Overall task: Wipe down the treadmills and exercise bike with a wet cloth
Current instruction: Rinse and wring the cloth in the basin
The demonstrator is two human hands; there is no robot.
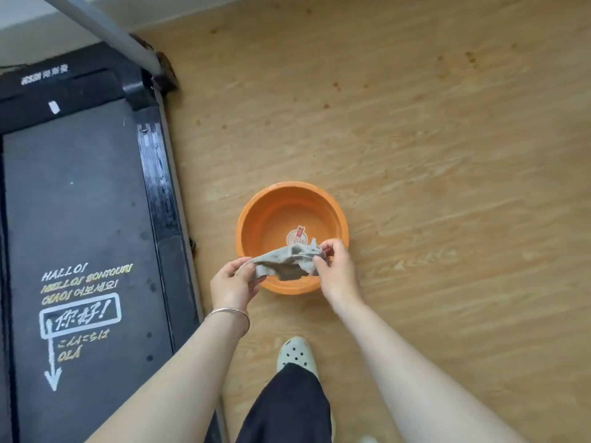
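- The left hand (233,282) pinches the left end of a grey cloth (287,262), thumb on top and fingers curled beneath it.
- The right hand (335,271) grips the cloth's other end, fingers bunched round the fabric at its upper right corner.
- The cloth hangs crumpled between the two hands and sags in the middle, held over the near side of an orange basin (252,215). Whether it touches the rim cannot be told.
- A thin metal bangle (232,312) sits round the left wrist. Both forearms are bare and reach forward from the bottom of the view.
- The basin is round and stands on the wooden floor (447,155), with a round red-and-white sticker (299,237) on its bottom. Whether water lies in it is unclear.
- Nearer the person than the basin, a pale clog (295,354) with holes points toward it, and a dark trouser leg (287,407) covers its heel.
- The treadmill (80,203) lies to the left of the basin, near it but apart. Its dark belt carries white and yellow greetings in several languages, a boxed line of Chinese characters and a downward arrow.
- The treadmill's glossy black side rail (156,174) runs along the edge nearest the basin and shows shiny streaks.
- A grey upright post (105,27) rises at a slant from the treadmill's front right corner toward the top left.
- Small dark spots dot the floor beyond the basin.
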